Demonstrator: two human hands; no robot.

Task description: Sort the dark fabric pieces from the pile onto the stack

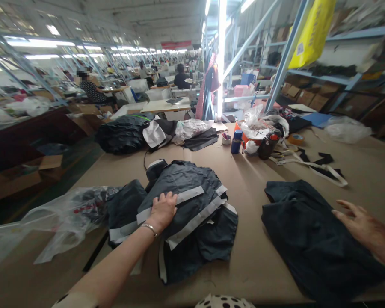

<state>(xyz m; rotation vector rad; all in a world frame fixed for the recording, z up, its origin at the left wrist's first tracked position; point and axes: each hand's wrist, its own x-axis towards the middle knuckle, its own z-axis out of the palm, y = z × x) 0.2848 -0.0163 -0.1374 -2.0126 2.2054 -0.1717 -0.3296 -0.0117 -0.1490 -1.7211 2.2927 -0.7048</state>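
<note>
Table (250, 265): L hand (162, 210) flat on striped garments (192, 205), R hand (365, 229) on dark cloth (311, 239).

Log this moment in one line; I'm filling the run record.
left hand: flat on striped dark garment pile | right hand: open, on dark cloth | table
</note>
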